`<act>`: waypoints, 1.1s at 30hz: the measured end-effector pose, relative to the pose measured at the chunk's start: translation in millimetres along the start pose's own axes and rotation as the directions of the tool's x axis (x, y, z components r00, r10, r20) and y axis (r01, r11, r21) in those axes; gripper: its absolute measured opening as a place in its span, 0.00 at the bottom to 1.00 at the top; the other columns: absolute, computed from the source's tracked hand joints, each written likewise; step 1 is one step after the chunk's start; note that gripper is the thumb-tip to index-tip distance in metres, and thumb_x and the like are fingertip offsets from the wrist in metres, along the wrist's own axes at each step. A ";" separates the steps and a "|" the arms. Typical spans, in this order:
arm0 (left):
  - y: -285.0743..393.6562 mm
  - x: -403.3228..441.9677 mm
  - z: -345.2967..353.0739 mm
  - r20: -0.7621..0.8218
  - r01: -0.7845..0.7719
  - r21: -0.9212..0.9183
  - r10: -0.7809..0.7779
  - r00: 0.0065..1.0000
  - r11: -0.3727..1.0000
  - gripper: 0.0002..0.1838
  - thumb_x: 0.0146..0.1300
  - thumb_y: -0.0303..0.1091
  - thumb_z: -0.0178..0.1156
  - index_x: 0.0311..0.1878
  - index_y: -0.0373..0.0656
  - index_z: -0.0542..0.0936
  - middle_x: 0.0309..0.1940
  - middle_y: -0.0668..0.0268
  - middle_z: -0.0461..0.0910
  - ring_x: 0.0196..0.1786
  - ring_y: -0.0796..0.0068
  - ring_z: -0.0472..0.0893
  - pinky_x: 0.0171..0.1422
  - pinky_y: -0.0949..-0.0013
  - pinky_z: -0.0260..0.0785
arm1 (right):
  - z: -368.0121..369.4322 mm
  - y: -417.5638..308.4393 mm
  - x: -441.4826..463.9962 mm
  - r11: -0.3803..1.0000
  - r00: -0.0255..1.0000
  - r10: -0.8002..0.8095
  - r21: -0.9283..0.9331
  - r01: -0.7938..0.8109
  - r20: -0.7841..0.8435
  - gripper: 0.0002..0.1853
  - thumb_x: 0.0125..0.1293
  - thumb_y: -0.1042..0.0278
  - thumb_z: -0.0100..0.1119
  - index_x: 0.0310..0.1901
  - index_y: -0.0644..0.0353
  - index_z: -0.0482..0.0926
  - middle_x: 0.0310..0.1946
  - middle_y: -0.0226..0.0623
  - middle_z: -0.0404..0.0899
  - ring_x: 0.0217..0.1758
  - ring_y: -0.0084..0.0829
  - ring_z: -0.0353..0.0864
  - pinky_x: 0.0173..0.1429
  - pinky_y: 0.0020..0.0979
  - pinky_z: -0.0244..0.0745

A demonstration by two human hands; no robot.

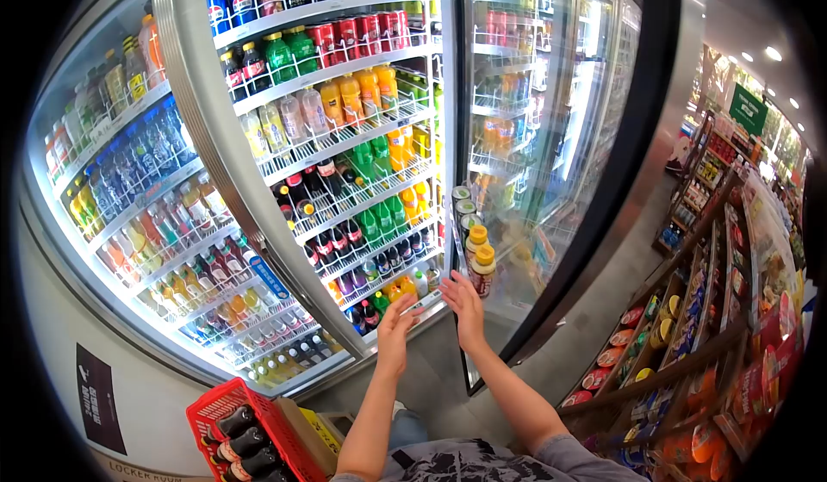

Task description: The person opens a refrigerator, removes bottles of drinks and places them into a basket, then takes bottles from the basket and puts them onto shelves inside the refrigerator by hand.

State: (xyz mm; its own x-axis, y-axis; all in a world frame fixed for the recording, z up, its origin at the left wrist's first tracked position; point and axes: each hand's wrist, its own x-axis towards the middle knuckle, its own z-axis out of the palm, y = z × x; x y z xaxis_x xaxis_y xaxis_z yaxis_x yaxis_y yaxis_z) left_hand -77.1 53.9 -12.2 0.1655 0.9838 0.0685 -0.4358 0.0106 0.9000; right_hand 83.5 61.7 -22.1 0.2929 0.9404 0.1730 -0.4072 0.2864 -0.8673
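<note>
My left hand [398, 334] is raised before the lower shelves of the drinks fridge [366, 348]. Its fingers are spread and nothing is in it. Beside it, my right hand [466, 311] is also open and empty, palm turned toward the left one. Its fingertips are nearest the yellow-capped bottles [482, 267], which stand in a column with several cans [463, 196] along the inner side of the open glass door [551, 249]. Whether the fingers touch a bottle I cannot tell. Orange bottles [401, 288] and green bottles [379, 219] line the shelves ahead.
A red basket [226, 389] holding dark bottles [245, 441] stands at lower left, next to a cardboard box [308, 435]. A second, closed fridge [129, 189] is on the left. Snack shelves [663, 344] run along the right, beyond the door's dark frame.
</note>
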 end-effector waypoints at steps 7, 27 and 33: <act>35.5 78.9 -43.7 -0.124 -0.034 0.099 0.046 0.991 0.995 0.23 0.68 0.25 0.52 0.66 0.40 0.70 0.61 0.61 0.75 0.56 0.72 0.78 0.59 0.70 0.69 | 63.0 41.2 97.3 0.996 0.995 0.088 -0.013 -0.087 0.044 0.25 0.77 0.55 0.41 0.65 0.66 0.68 0.55 0.47 0.79 0.55 0.34 0.81 0.60 0.33 0.74; 55.4 276.0 -206.2 -0.354 -0.077 0.117 0.114 0.928 0.990 0.32 0.68 0.23 0.50 0.75 0.45 0.59 0.69 0.57 0.65 0.63 0.67 0.74 0.58 0.67 0.70 | 135.5 151.2 237.9 0.982 0.968 0.188 -0.033 -0.185 0.169 0.22 0.77 0.58 0.46 0.63 0.64 0.72 0.51 0.43 0.82 0.53 0.32 0.82 0.59 0.33 0.77; 45.4 299.8 -247.9 -0.367 -0.094 0.137 0.138 0.920 0.986 0.35 0.68 0.28 0.56 0.76 0.46 0.56 0.71 0.54 0.61 0.57 0.71 0.77 0.55 0.69 0.71 | 190.4 249.7 290.8 0.976 0.883 0.187 -0.180 -0.120 0.429 0.24 0.70 0.73 0.57 0.67 0.63 0.68 0.59 0.39 0.77 0.57 0.28 0.79 0.59 0.29 0.76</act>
State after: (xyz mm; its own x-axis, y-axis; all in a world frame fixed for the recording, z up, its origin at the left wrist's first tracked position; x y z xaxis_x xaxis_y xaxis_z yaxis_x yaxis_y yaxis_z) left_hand -266.5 393.7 -57.5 -0.2324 0.9722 0.0296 -0.3239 -0.1061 0.9401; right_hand -97.8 441.7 -99.5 -0.1890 0.9633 0.1907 -0.2770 0.1340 -0.9515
